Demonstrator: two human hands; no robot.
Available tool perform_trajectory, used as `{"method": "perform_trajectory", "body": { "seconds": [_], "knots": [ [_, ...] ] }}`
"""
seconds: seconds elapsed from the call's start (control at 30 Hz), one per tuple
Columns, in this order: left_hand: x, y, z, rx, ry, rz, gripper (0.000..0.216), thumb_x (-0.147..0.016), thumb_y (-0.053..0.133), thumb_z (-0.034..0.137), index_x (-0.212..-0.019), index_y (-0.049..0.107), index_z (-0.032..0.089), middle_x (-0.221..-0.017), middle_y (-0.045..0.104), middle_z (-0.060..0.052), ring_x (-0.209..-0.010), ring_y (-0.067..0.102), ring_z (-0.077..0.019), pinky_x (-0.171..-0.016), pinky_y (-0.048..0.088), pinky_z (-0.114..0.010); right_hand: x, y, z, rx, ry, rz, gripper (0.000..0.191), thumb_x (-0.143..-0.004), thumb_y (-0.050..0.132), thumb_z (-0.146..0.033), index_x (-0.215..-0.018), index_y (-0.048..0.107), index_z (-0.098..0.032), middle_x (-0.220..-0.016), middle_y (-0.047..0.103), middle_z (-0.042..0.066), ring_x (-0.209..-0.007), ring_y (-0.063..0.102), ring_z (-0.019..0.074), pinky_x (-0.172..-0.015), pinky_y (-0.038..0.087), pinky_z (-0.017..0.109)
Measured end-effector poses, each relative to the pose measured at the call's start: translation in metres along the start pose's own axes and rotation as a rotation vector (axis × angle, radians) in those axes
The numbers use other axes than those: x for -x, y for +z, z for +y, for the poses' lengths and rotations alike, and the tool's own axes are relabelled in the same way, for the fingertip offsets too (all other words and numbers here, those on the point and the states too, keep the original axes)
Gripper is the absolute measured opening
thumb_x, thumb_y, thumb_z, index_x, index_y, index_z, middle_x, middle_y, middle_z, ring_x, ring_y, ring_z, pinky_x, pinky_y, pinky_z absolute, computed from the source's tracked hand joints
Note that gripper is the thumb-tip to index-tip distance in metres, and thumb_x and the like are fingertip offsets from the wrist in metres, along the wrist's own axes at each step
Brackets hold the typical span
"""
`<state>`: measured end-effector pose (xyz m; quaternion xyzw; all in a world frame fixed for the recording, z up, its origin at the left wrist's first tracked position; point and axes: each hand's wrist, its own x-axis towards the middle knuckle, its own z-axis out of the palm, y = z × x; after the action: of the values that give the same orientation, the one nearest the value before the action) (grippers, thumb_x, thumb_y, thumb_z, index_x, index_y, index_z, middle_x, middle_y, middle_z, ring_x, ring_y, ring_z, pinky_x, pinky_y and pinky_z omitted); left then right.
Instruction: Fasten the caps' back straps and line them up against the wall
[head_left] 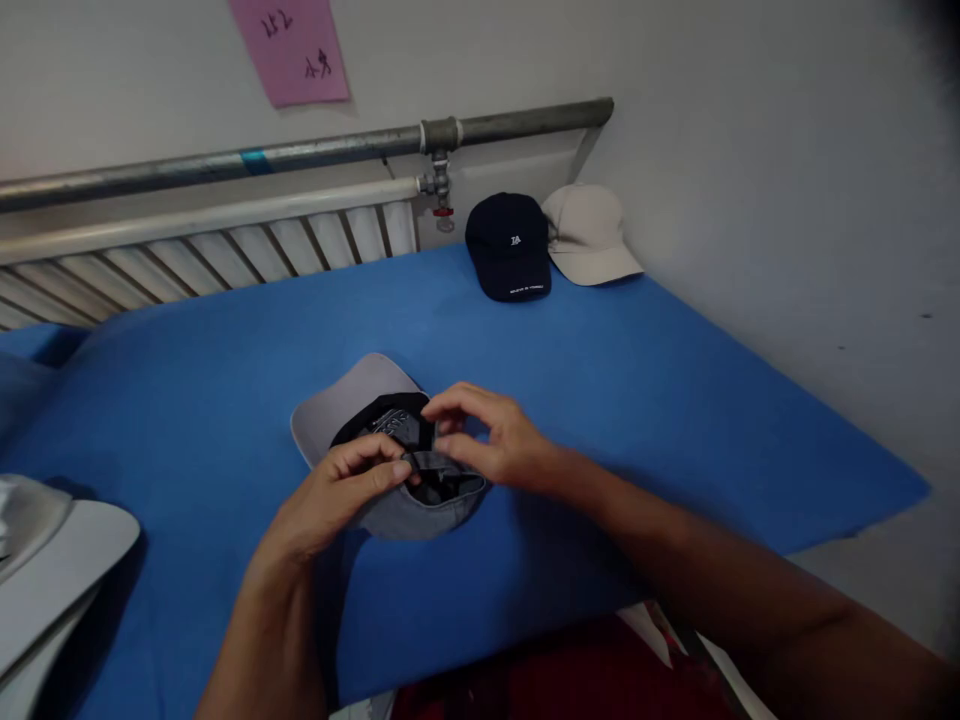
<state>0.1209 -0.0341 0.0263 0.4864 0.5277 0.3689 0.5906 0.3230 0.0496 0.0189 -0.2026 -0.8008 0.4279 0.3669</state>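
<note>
A grey baseball cap (420, 515) lies upside down on the blue-covered table, its paler brim (352, 395) pointing to the back left and its dark inside facing up. My left hand (337, 495) is closed on the cap's back strap (435, 461) at the buckle, thumb on top and fingers behind. Over the right part of the strap hovers my right hand (499, 435), thumb and forefinger apart. Whether its curled fingers touch the strap is hard to make out.
A navy cap (508, 235) and a beige cap (589, 230) stand side by side at the back by the wall. Pale stacked caps (71, 560) sit at the left edge. Behind the blue table cover (660, 400) run a radiator (225, 255) and a metal pipe (337, 148).
</note>
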Motion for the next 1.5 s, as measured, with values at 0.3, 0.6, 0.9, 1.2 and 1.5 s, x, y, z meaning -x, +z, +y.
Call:
{"method": "perform_trajectory", "body": {
  "seconds": [0.3,0.6,0.9,1.2,1.5],
  "knots": [
    [0.006,-0.005,-0.001,0.046,0.111,-0.036,0.006,-0.084,0.066,0.027,-0.085,0.07,0.022,-0.086,0.071,-0.001,-0.082,0.063,-0.0131,-0.077,0.048,-0.023,-0.003,-0.01,-0.004,-0.132,0.149,-0.324,0.012,-0.081,0.062,-0.019,-0.092,0.067,-0.019,-0.082,0.068,0.0,-0.079,0.059,0.0138,-0.085,0.045,0.034],
    [0.011,-0.006,0.003,0.078,0.118,-0.107,0.011,-0.081,0.067,0.029,-0.079,0.07,0.019,-0.076,0.071,-0.003,-0.073,0.062,-0.0146,-0.07,0.047,-0.025,-0.004,-0.011,-0.006,-0.2,-0.024,-0.353,0.007,-0.08,0.058,-0.019,-0.074,0.059,-0.02,-0.082,0.066,-0.001,-0.094,0.058,0.0164,-0.101,0.034,0.041],
    [0.014,-0.01,0.0,0.028,0.119,-0.146,0.018,-0.08,0.065,0.034,-0.074,0.069,0.018,-0.067,0.063,-0.003,-0.06,0.049,-0.0119,-0.058,0.036,-0.025,-0.004,-0.013,-0.002,-0.099,0.015,-0.214,0.015,-0.078,0.065,-0.021,-0.066,0.057,-0.02,-0.069,0.059,-0.002,-0.079,0.054,0.0146,-0.094,0.038,0.039],
    [0.009,-0.008,0.001,0.061,0.151,-0.108,0.014,-0.083,0.065,0.032,-0.079,0.069,0.019,-0.075,0.066,-0.002,-0.068,0.055,-0.0111,-0.064,0.042,-0.022,-0.007,-0.014,-0.004,-0.113,0.159,-0.162,0.014,-0.08,0.064,-0.024,-0.069,0.059,-0.018,-0.066,0.057,-0.003,-0.068,0.05,0.0111,-0.075,0.042,0.03],
    [0.004,-0.006,-0.001,0.073,0.063,-0.054,0.012,-0.087,0.063,0.03,-0.087,0.069,0.02,-0.086,0.067,-0.001,-0.079,0.058,-0.0109,-0.074,0.044,-0.022,-0.007,-0.012,0.003,0.098,0.003,-0.012,0.007,-0.08,0.064,-0.023,-0.075,0.062,-0.019,-0.076,0.064,0.0,-0.078,0.058,0.0146,-0.082,0.042,0.034]
  ]
}}
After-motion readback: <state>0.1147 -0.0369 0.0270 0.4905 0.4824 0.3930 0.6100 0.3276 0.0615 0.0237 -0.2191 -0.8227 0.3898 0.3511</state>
